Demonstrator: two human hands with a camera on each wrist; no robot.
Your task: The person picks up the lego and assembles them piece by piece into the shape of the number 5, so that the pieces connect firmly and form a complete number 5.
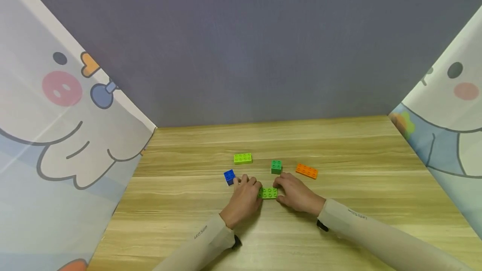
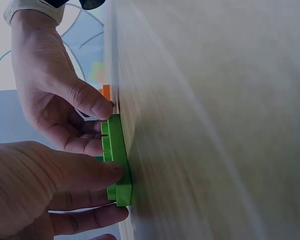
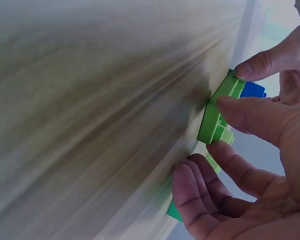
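Observation:
On the wooden table lies a bright green building brick (image 1: pixel 270 193) with two rows of studs, long side facing the person. My left hand (image 1: pixel 244 198) grips its left end; in the left wrist view the thumb presses the near side and fingers curl behind. At the right end, my right hand (image 1: pixel 297 191) pinches the brick between thumb and index finger, its other fingers loosely bent. Just beyond the right fingers stands a dark green square brick (image 1: pixel 276 167). A blue brick (image 1: pixel 229 177) sits right beside the left fingertips.
A lime brick (image 1: pixel 242 158) lies farther back on the left. An orange brick (image 1: pixel 306 171) lies at an angle to the right, beyond the right hand. A grey wall (image 1: pixel 263 53) closes the table's (image 1: pixel 180 208) back edge, with cartoon-printed panels on both sides.

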